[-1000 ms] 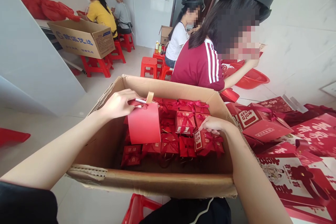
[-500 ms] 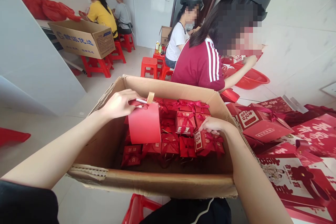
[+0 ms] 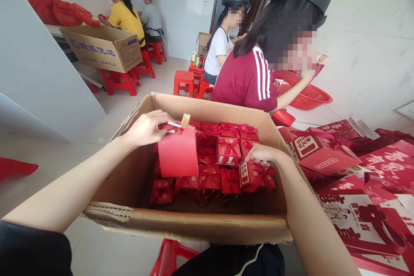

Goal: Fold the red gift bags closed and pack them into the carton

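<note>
My left hand (image 3: 152,127) is closed at the left inside the cardboard carton (image 3: 187,224), holding a red gift box (image 3: 177,153) by its top edge. That box turns a plain, smooth side towards me. A slim white item and a curled tan strip (image 3: 185,120) show by my fingertips; what they are I cannot tell. My right hand (image 3: 263,155) hangs over a tilted gift box with a white label (image 3: 245,174), index finger stretched out, other fingers curled. Whether it touches the box is unclear. Several ribbon-tied red gift boxes (image 3: 228,152) lie below in the carton.
Red gift boxes and bags (image 3: 323,151) are piled right of the carton. A co-worker in a maroon shirt (image 3: 244,79) sits just beyond it, near a red basket (image 3: 312,95). Farther back are other seated people, red stools (image 3: 184,79) and another printed carton (image 3: 100,49).
Both my hands and the gift boxes stay in place. The nearest co-worker's head and hand have shifted slightly.
</note>
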`<state>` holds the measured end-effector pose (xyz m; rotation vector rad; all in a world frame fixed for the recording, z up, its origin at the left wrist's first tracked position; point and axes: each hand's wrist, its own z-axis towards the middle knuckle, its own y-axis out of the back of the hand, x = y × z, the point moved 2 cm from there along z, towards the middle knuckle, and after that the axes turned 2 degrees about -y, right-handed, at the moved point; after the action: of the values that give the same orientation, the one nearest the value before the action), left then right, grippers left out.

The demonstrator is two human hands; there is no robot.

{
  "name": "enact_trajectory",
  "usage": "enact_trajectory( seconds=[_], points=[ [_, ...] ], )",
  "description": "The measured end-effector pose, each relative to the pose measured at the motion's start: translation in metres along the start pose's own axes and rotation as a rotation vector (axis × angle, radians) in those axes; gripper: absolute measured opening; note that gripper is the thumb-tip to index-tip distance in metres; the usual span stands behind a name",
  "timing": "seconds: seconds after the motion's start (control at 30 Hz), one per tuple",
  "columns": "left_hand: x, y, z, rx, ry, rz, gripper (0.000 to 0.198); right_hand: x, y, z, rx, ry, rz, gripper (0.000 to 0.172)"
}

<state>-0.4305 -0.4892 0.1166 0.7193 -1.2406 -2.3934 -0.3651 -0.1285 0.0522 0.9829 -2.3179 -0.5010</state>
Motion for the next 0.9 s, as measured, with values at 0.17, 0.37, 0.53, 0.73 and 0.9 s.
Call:
enact_trajectory(
  seconds=[0.17,0.37,0.53,0.73,0.9],
  points=[
    [-0.001,0.001,0.0,-0.004,-0.009,-0.004,0.026,0.001,0.0,-0.001,0.001,-0.021,-0.007,0.031],
    [0.002,-0.001,-0.001,-0.009,-0.009,0.014,0.024,0.001,-0.002,-0.002,-0.023,-0.006,-0.016,0.032],
    [0.002,0.0,-0.001,-0.007,-0.025,0.022,0.025,0.005,0.0,0.004,-0.253,0.081,-0.03,0.033],
    [0.002,0.003,-0.002,-0.064,-0.014,0.007,0.026,-0.004,0.005,0.032,-0.645,0.043,-0.115,0.05],
    [0.008,0.012,-0.002,-0.26,0.153,-0.048,0.02,0.0,0.003,0.037,-0.704,0.014,-0.243,0.043]
  ],
)
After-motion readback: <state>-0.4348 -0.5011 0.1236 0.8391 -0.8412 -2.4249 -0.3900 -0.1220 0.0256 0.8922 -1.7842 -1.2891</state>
